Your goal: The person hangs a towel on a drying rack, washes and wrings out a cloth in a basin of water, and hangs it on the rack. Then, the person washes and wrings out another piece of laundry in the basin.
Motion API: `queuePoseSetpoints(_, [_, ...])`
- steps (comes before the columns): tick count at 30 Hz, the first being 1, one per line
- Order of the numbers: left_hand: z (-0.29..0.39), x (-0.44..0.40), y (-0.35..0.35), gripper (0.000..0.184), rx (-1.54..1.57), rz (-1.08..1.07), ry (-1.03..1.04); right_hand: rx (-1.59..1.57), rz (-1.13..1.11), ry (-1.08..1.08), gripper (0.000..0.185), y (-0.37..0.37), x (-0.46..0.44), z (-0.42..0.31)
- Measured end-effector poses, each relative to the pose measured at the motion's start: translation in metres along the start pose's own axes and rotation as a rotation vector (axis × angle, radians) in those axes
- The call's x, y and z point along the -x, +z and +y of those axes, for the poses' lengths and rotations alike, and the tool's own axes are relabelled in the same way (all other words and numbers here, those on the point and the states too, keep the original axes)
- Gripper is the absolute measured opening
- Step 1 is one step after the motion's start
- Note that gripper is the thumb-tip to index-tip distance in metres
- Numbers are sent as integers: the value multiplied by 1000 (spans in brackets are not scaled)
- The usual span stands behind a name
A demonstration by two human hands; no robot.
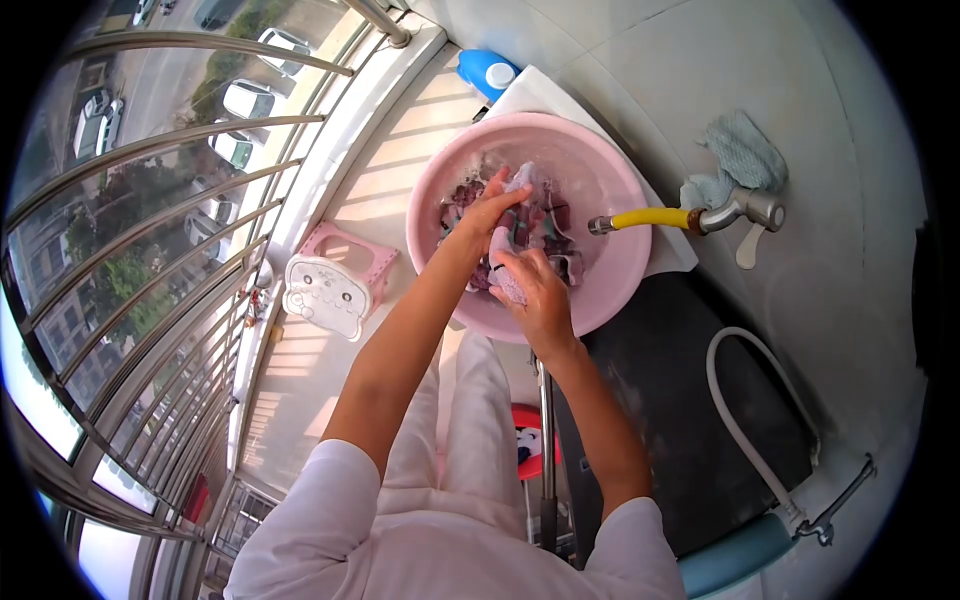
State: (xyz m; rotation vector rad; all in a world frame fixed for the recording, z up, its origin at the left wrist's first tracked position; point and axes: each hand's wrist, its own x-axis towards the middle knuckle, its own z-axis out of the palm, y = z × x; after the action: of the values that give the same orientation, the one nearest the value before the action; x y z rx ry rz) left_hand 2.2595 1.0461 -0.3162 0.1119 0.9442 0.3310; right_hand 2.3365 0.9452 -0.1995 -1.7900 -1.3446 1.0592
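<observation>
A wide pink basin (618,262) holds water and a wet, dark patterned garment (462,200). Above the water, my two hands are closed on a wet lilac cloth (508,282) with a knobbly texture. My left hand (487,212) grips its upper part, and some lilac fabric shows past the fingertips. My right hand (543,298) wraps its fingers round the lower part, close to the near rim. The stretch of cloth between the hands is partly hidden by my fingers.
A faucet (745,210) with a yellow hose (650,217) points over the basin's right side, a grey rag (748,150) draped on it. A blue bottle (487,74) stands behind. Left are a pink stool (328,290) and metal railing (180,130); right, a dark countertop (680,400).
</observation>
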Motion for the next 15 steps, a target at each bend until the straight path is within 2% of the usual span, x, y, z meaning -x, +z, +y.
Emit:
queuePoseSetpoints(2, [-11, -5, -7, 64, 0, 14, 8, -31, 4, -12, 33, 0, 1, -2])
queuePoseSetpoints(3, [-18, -6, -9, 59, 1, 20, 10, -8, 64, 14, 21, 2, -5, -3])
queuePoseSetpoints(6, [-42, 9, 7, 34, 297, 230, 4, -81, 206, 99, 22, 15, -22, 31])
queuePoseSetpoints(7, [-49, 7, 3, 28, 410, 115, 35, -87, 274, 129, 24, 18, -28, 41])
queuePoseSetpoints(10, [-42, 14, 29, 26, 223, 361, 74, -83, 426, 237, 30, 22, -48, 80])
queuePoseSetpoints(11, [-49, 5, 11, 24, 147, 298, 1, -69, 449, 285, 31, 20, -53, 104])
queuePoseSetpoints(14, [-36, 19, 22, 24, -40, 280, 124, -53, 487, 364, 31, 15, -47, 151])
queuePoseSetpoints(15, [-35, 7, 9, 33, -47, 191, 168, -44, 491, 377, 32, 11, -45, 159])
